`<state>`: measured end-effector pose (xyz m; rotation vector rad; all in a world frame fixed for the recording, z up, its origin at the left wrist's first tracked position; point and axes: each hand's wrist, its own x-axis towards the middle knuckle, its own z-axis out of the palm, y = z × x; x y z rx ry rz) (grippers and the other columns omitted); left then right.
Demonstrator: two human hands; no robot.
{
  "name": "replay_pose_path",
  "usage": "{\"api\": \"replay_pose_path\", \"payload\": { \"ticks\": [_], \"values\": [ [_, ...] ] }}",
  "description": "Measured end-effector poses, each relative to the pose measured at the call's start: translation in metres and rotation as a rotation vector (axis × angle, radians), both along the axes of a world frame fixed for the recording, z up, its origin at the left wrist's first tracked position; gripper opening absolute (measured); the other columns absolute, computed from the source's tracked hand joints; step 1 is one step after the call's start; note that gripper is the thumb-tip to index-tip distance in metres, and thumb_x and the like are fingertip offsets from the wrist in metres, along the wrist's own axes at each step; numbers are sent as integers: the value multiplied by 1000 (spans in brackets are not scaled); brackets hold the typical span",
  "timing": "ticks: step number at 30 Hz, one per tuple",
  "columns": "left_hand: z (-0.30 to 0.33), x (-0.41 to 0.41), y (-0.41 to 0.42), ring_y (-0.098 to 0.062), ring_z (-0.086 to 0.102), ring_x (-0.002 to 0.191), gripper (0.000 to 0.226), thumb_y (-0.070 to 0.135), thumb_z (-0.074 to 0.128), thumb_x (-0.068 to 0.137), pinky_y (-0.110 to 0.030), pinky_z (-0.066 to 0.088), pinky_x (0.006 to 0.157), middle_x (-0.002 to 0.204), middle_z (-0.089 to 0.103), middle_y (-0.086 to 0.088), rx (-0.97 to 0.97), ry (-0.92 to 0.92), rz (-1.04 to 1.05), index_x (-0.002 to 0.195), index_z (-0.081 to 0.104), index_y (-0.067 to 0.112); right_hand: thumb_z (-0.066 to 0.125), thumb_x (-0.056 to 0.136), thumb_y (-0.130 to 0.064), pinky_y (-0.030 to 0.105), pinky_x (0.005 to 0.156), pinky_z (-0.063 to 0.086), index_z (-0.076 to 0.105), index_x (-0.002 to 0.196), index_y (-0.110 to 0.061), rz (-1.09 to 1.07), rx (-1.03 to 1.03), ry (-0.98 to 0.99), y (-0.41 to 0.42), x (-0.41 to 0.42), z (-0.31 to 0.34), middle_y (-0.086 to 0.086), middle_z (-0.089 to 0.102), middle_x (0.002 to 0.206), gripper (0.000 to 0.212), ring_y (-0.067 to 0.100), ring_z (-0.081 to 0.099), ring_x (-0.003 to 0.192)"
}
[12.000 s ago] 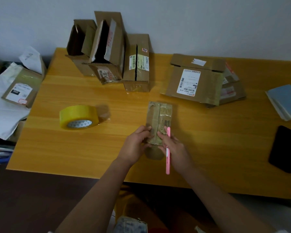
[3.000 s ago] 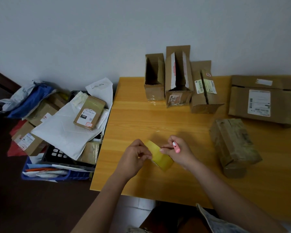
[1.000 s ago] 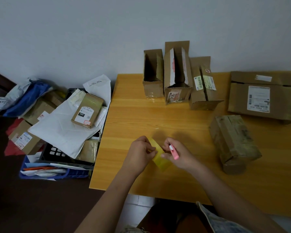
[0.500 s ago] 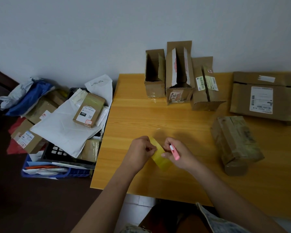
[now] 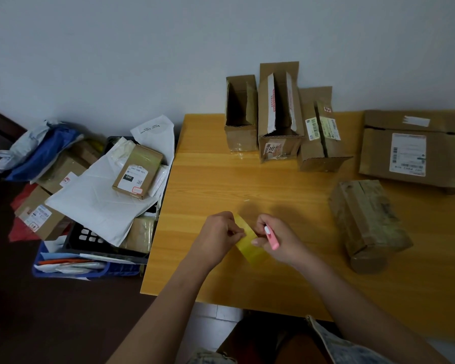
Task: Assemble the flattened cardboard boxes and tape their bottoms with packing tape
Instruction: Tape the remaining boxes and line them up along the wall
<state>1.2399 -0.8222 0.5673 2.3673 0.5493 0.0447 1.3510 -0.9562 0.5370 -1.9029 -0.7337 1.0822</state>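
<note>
Three opened boxes (image 5: 279, 119) stand against the wall, out of the way. Nearer, a sealed box (image 5: 367, 222) lies beside the hands. The tape roll (image 5: 248, 241) sits upright between them: left hand (image 5: 217, 236) picks at its edge, right hand (image 5: 279, 239) steadies it while gripping a pink cutter (image 5: 271, 237).

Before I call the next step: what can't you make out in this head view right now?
- Tape roll: mostly covered by left hand and right hand; free end unseen.
- Pink cutter: blade too small.
- Large box: cut by right edge.
- Labels: unreadable.
</note>
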Motion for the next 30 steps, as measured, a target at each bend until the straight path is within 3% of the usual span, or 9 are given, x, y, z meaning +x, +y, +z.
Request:
{"api": "replay_pose_path", "payload": {
  "ticks": [3, 7, 11, 14, 17, 19, 23, 27, 30],
  "values": [
    [0, 0, 0, -15, 57, 65, 6, 9, 77, 80, -24, 44, 60, 76, 59, -6, -14, 10, 3, 86, 79, 7, 71, 80, 2, 29, 60, 33, 37, 72, -21, -29, -2, 1, 1, -2, 0, -3, 40, 75, 41, 14, 35, 69],
    [-2, 6, 3, -19, 61, 73, 10, -2, 71, 78, -31, 47, 67, 82, 64, -7, 15, -20, -3, 76, 77, 6, 74, 78, -5, 32, 58, 36, 38, 72, -21, -112, 18, 66, 5, -10, 1, 0, 42, 72, 39, 16, 38, 64],
    [-13, 10, -7, -21, 63, 94, 12, -4, 70, 80, -12, 42, 78, 107, 64, -9, -8, -98, 104, 90, 75, 1, 69, 81, 1, 47, 65, 58, 39, 74, -15, -238, 34, 246, 5, -19, 4, 3, 42, 70, 34, 19, 46, 66],
    [-19, -2, -19, -9, 45, 119, 46, 12, 82, 74, 0, 29, 93, 127, 47, 0, -137, -256, 355, 117, 67, 12, 71, 80, 1, 51, 69, 60, 38, 74, -12, -375, 60, 263, 4, -26, 4, 4, 40, 71, 36, 15, 50, 65],
    [-32, -16, -26, -9, 41, 121, 73, 27, 84, 69, -8, 31, 95, 128, 45, 0, -273, -142, 477, 134, 53, 15, 75, 80, -1, 48, 72, 60, 37, 72, -11, -491, 88, 285, 3, -23, 0, 5, 40, 73, 40, 17, 56, 68],
    [-40, -21, -28, -15, 50, 121, 72, 25, 84, 71, -20, 38, 96, 129, 54, -1, -401, -33, 450, 135, 51, 14, 80, 78, -10, 47, 70, 59, 38, 70, -14, -426, 35, 188, 1, -15, 0, 5, 50, 69, 43, 23, 63, 67],
    [-47, -26, -24, -14, 50, 117, 64, 21, 80, 77, -28, 40, 98, 124, 55, 1, -392, -38, 389, 133, 51, 25, 89, 64, -33, 40, 62, 48, 35, 73, -26, -264, -91, -282, -5, 5, 5, -4, 61, 79, 55, 22, 63, 73],
    [-45, -25, -19, -12, 48, 112, 66, 18, 78, 80, -24, 38, 94, 122, 52, 2, -371, -12, 343, 138, 48, 28, 89, 67, -21, 23, 62, 48, 38, 85, -22, -236, 11, -293, -2, 8, 10, -4, 62, 98, 54, 11, 61, 86],
    [-46, -26, -17, -12, 48, 110, 67, 18, 77, 80, -20, 36, 89, 123, 53, 1, -370, -9, 328, 139, 47, 28, 86, 70, -16, 30, 67, 53, 38, 84, -21, -214, 28, -289, -1, 5, 11, -5, 63, 96, 50, 9, 63, 85]
  ]
}}
